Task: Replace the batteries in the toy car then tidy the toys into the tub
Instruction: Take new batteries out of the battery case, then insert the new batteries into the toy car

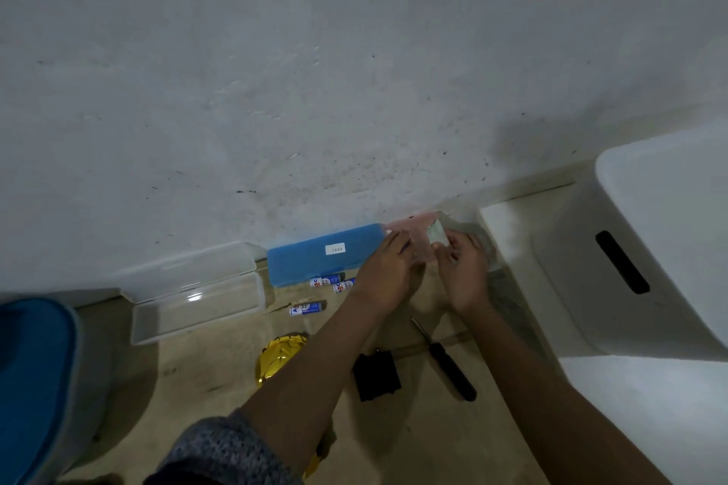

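The toy car point(280, 358), yellow and shiny, lies on the floor point(220, 366) close to the person. It is well back from the fingers of both hands and partly hidden under the left forearm. To the right of it, and also nearer the person than the fingers, a flat black square piece point(376, 376) lies apart from the car. A screwdriver point(447, 362) with a black handle lies just beyond it, below the right wrist.

Farther out, three batteries point(325, 281) with blue and white labels lie loose on the floor. They are just left of the left hand point(384, 272) and a little short of its fingertips. One of them is set apart, closer to the car.

The left hand's fingers are bent down onto the end of a pink case point(409, 234) and hold it. The right hand point(463, 272) pinches a small pale flat piece point(436, 237) between thumb and fingertips, right at the pink case. What that piece is cannot be made out. The two hands are close together, with the pink case under and between their fingers.

Left of the left fingers, a blue case point(315, 258) with a small white label lies end to end with the pink one. Beyond it to the left is a clear plastic box point(197, 303) with its lid open. A white tub point(669, 228) stands to the right of the right hand, apart from it. All of these sit along the foot of a grey wall point(354, 71), just past the fingertips.
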`<state>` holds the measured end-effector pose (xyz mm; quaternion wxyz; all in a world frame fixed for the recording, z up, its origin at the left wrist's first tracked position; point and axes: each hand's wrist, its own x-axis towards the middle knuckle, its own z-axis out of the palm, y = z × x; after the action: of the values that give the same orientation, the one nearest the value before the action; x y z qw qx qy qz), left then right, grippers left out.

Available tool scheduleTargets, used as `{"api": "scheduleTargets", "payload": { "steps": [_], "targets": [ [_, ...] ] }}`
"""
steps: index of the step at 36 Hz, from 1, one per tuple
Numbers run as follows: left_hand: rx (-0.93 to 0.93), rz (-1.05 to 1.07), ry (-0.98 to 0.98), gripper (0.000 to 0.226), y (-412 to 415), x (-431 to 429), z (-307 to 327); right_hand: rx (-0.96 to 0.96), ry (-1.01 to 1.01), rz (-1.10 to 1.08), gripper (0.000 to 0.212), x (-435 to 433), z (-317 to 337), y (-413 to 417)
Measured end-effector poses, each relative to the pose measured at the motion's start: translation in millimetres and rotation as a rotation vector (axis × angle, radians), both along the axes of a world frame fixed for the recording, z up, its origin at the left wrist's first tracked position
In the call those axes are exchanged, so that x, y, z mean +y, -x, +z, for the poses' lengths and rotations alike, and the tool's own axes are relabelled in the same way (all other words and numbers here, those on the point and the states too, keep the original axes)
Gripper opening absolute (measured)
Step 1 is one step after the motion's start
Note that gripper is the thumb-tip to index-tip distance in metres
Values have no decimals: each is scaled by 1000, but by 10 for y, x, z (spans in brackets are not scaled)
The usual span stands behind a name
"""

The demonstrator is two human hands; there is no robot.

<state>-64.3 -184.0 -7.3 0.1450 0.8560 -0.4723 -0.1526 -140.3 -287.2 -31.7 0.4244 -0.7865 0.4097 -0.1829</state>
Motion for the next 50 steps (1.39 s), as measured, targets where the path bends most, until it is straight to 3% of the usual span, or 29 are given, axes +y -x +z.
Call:
{"api": "scheduleTargets", "payload": {
  "steps": [5,10,15,17,20,23,27,33,39,45,50],
  "targets": [
    [111,25,-49,49,10,112,182,150,38,117,24,-34,143,-9],
    [87,21,-11,55,131,386,461,302,136,204,42,24,445,-36],
    [45,237,-20,39,256,904,614,114,231,219,31,341,585,-14],
    [41,372,-70,40,349,1164,626,34,260,315,24,531,575,-14],
    [45,527,-206,47,532,1490,562,120,232,576,27,860,591,-60],
    [27,555,-385,60,705,1670,443,234,166,796,31,1143,526,-189],
    [-12,564,-494,79,841,1765,297,342,216,887,38,1393,403,-319],
    [-6,600,-439,87,879,1849,172,489,348,909,34,1553,267,-467],
    [98,664,-316,94,784,1926,164,378,409,829,36,1562,51,-344],
    [273,711,-113,84,698,2117,162,286,292,722,32,1561,42,-320],
    [440,722,96,82,607,2380,169,118,80,597,31,1555,117,-274]
  ]
}}
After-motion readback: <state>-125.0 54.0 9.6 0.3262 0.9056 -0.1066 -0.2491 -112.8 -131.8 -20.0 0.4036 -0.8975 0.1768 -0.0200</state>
